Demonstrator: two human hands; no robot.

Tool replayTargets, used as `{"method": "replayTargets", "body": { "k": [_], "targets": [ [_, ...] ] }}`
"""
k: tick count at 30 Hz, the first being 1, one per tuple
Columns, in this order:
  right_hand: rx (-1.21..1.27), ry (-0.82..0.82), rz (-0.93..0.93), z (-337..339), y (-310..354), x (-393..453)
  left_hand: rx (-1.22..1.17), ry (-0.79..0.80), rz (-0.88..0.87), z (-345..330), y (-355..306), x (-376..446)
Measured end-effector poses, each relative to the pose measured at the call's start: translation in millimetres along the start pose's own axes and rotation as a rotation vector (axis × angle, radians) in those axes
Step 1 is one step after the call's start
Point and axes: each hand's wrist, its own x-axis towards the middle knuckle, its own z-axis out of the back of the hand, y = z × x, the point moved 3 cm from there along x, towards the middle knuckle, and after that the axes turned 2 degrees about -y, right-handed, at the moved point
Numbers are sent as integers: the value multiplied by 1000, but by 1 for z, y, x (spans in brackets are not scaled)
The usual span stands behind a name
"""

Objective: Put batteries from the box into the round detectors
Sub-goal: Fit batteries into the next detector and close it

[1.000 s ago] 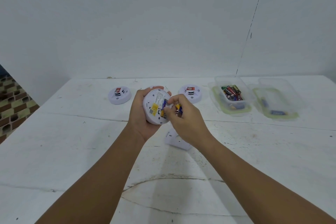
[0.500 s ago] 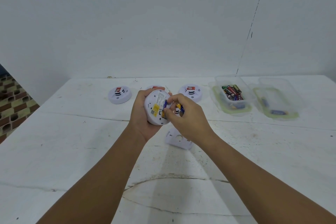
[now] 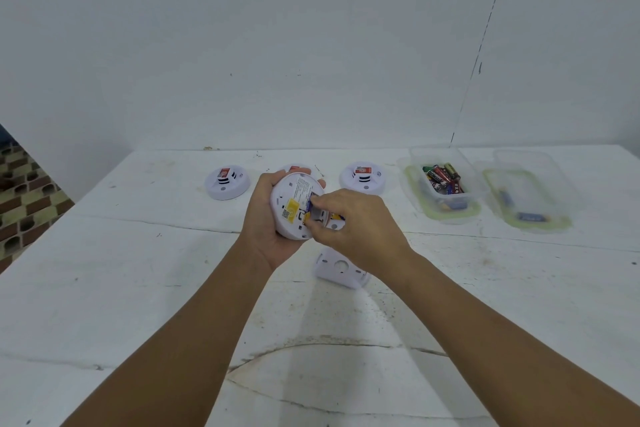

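One light, rigid detector is being cupped by the left hand; the right hand is pinching a small, smooth battery, best held mid-body.

The right hand hides part of the held detector's battery bay; a third detector peeks behind.

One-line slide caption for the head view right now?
Left hand holds an upturned detector while right hand fits a battery; battery box sits right.
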Motion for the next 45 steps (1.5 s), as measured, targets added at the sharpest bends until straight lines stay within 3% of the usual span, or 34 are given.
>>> {"method": "replayTargets", "body": {
  "k": [10, 20, 28, 35, 45],
  "targets": [
    [-35, 7, 12, -2, 0, 4, -40, -15, 72, 7, 6, 6],
    [57, -11, -11, -3, -6, 2, -60, 10, 38, 4, 3, 9],
    [230, -39, -183, -3, -3, 1, 10, -16, 3, 2, 6, 12],
    [570, -12, -533, -6, -10, 2, 38, -68, -10, 1, 10, 16],
    [626, 27, -707, 2, -18, -3, 116, -99, -22, -8, 20, 16]
  ]
}}
